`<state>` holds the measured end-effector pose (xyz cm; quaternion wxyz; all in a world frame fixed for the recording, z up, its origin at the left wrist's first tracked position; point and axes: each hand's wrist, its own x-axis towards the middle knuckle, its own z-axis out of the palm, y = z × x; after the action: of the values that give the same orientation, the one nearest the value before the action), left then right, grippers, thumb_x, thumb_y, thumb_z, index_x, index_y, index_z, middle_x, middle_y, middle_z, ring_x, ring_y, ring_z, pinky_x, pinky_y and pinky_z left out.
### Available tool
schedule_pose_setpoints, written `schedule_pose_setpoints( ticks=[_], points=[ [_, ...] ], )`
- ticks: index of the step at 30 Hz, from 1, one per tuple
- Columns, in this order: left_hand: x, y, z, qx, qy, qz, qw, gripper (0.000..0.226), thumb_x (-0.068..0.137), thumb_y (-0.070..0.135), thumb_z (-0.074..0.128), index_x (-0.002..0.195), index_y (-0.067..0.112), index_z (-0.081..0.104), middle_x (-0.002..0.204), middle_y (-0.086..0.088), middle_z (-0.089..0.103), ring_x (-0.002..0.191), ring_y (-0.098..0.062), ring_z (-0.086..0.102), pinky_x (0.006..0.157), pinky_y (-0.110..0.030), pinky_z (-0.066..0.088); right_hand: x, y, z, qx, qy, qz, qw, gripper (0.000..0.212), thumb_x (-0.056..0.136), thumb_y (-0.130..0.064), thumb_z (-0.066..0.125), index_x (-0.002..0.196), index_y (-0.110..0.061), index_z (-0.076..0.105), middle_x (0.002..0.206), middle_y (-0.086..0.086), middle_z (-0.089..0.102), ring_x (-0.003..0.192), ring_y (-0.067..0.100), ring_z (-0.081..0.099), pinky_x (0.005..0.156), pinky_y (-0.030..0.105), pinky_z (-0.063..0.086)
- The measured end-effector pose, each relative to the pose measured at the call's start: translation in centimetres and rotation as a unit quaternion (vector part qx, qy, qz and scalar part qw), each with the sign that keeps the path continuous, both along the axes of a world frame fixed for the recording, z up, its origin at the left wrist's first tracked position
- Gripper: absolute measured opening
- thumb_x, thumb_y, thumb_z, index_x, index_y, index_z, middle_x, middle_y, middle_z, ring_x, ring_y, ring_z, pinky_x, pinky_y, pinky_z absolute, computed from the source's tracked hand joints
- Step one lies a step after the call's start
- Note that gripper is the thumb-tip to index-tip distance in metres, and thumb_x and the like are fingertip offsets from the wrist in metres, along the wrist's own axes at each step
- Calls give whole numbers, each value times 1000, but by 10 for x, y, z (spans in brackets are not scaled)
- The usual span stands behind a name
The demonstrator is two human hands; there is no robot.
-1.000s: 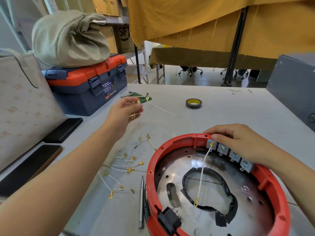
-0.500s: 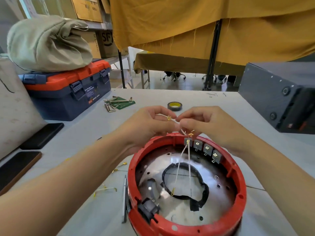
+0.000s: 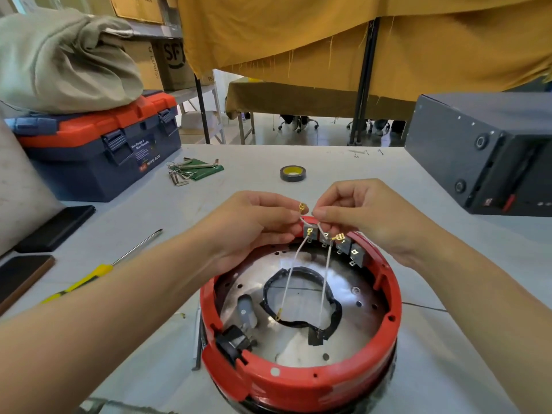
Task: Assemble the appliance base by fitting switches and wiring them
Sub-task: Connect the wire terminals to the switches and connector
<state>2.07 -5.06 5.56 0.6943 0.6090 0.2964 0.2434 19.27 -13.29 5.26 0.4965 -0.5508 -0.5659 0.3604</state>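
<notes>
A round red appliance base (image 3: 298, 380) with a shiny metal floor sits on the table in front of me. Several grey switches (image 3: 343, 248) line its far inner rim. Two white wires (image 3: 291, 273) with gold terminals hang from the switch area down into the base. My left hand (image 3: 254, 225) pinches a white wire near a gold terminal (image 3: 302, 208) just above the leftmost switch. My right hand (image 3: 358, 213) pinches the same wire close beside it, with another gold terminal (image 3: 339, 236) hanging below its fingers.
A yellow-handled screwdriver (image 3: 98, 271) lies left of the base. A blue and orange toolbox (image 3: 98, 153) stands at the back left, hex keys (image 3: 185, 171) and a tape roll (image 3: 292, 173) behind the base, a dark metal box (image 3: 484, 153) at the right. Two phones (image 3: 56, 225) lie at far left.
My left hand picked a wire from the table at the left and carried it to the switches. My right hand left the switch row and took hold of the wire too.
</notes>
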Motion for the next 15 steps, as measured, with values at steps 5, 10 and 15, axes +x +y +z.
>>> schedule_pose_setpoints(
  ticks=[5, 10, 15],
  points=[
    [2, -4, -5, -1, -8, 14, 1000, 16, 82, -8, 60, 92, 2, 68, 75, -12, 70, 68, -14, 69, 64, -18, 57, 7, -3, -5, -3, -9, 3, 1000, 4, 82, -6, 68, 79, -8, 69, 59, 2, 66, 54, 10, 58, 54, 16, 49],
    [0, -5, -8, -19, -18, 6, 1000, 22, 82, -12, 56, 95, 1, 67, 87, -16, 73, 80, -19, 72, 73, -22, 58, 11, -6, -9, -9, -4, 5, 1000, 5, 82, -6, 68, 79, -9, 69, 58, 1, 66, 52, 7, 58, 53, 14, 48],
    [-2, -5, -11, -45, -49, 10, 998, 28, 74, -11, 60, 100, -2, 62, 91, -18, 73, 84, -22, 72, 74, -24, 58, 14, -7, -10, -15, -2, 3, 1000, 3, 82, -8, 68, 79, -9, 70, 59, 1, 67, 51, 6, 58, 50, 12, 45]
  ],
)
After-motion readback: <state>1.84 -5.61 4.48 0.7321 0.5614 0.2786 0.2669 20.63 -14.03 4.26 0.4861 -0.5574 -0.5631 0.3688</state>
